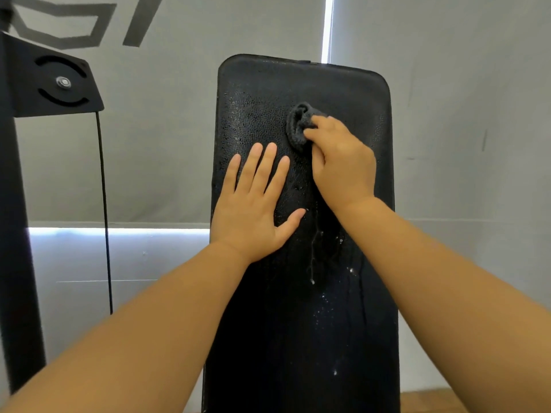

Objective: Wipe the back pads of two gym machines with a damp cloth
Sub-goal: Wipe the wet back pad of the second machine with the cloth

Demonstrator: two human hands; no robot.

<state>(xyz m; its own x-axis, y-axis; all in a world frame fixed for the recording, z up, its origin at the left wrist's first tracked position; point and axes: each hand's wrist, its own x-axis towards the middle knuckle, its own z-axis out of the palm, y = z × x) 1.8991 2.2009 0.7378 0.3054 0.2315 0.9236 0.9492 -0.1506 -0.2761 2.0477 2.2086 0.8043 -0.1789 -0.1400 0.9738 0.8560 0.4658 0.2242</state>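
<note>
- Two bare forearms, reaching forward from the bottom edge towards the pad, one from either side.
- Tall black textured vinyl back pad (301, 293), upright and filling the middle; lower half speckled with pale droplets and a thin run of water down the centre, probably shed by the cloth working above.
- Left hand (253, 204) laid flat on the pad's left-centre, fingers (256, 165) straight and slightly spread, thumb out to the right, gripping nothing; likely planted there to brace the pad or the body against the push of wiping.
- Right hand (340, 162) just beside and a little higher, fingers curled tight round a bunched dark grey damp cloth (298, 123), pressing it against the pad's upper middle; wadded small, perhaps to bear down harder on one patch.
- Cloth touching the pad, with most of its bulk showing left of and above the knuckles.
- Wet sheen over the pad's upper part around the cloth; wiping judged well in hand on this pad, with the lower part and edges possibly yet to be covered.
- No second machine's pad in view.
- Further left, black steel machine upright (12, 234) with an angled slotted bracket plate (59, 81) and a thin black cable (104, 204) hanging down beside it, well apart from the hands.
- Behind all, grey roller blinds (447, 114) with bright slits of daylight at the seam and lower edge.
</note>
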